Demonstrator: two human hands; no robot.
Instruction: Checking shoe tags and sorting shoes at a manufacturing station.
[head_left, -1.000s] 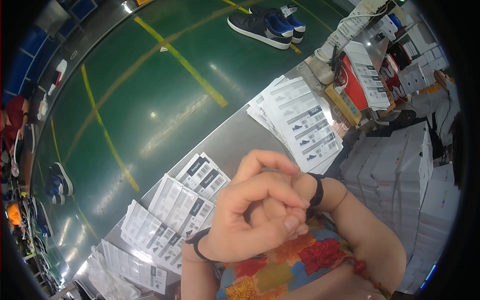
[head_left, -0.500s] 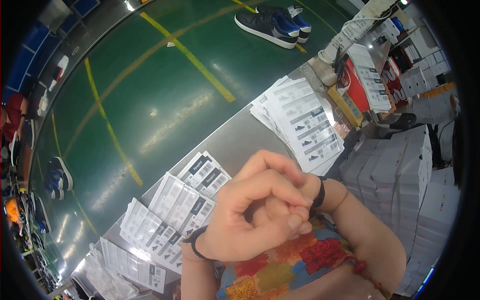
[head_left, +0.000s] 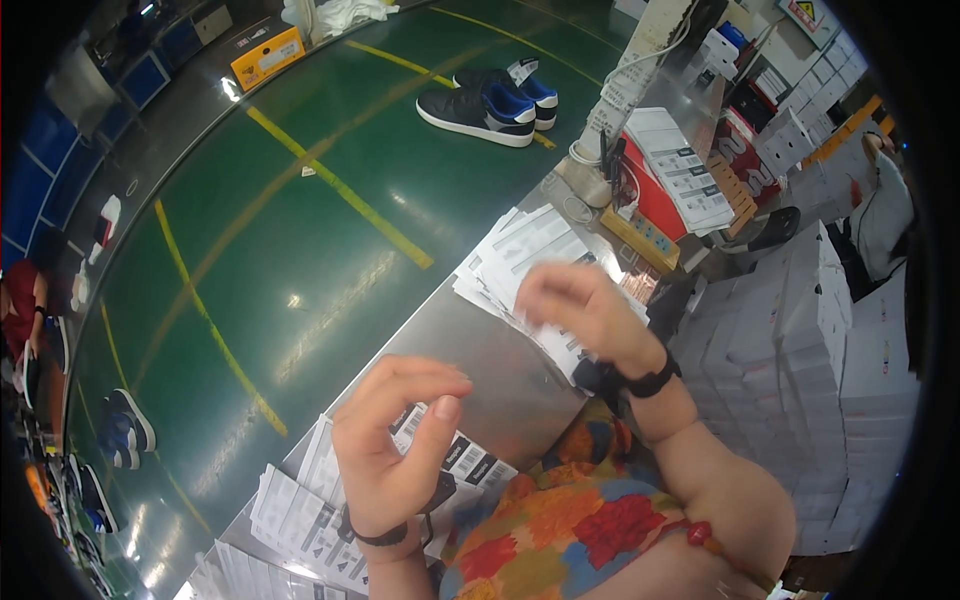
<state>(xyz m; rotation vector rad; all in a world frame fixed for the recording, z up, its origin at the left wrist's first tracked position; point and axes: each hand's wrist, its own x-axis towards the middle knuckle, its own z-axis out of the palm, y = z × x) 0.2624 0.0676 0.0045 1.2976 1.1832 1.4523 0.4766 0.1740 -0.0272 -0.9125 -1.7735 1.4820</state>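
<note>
My left hand (head_left: 395, 445) is raised over the near part of the metal table, fingers curved and thumb apart, holding nothing. Below and beside it lie fanned piles of white label sheets (head_left: 290, 510) printed with barcodes and small shoe pictures. My right hand (head_left: 595, 315) hovers over another stack of label sheets (head_left: 505, 262), its fingers loosely bent and blurred at the tips; I see nothing in it. Whether it touches the sheets I cannot tell. Both wrists wear dark bands.
A green conveyor belt (head_left: 330, 270) with yellow lines runs beyond the table edge, carrying a pair of black-and-blue sneakers (head_left: 480, 112) and more shoes (head_left: 127, 430) at left. Stacked white boxes (head_left: 760, 370) stand to my right. A power strip (head_left: 640, 238) lies near a red box (head_left: 650, 190).
My hands were clasped together over the table and are now parted, the left moving left, the right up toward the sheet stack. The view has shifted somewhat.
</note>
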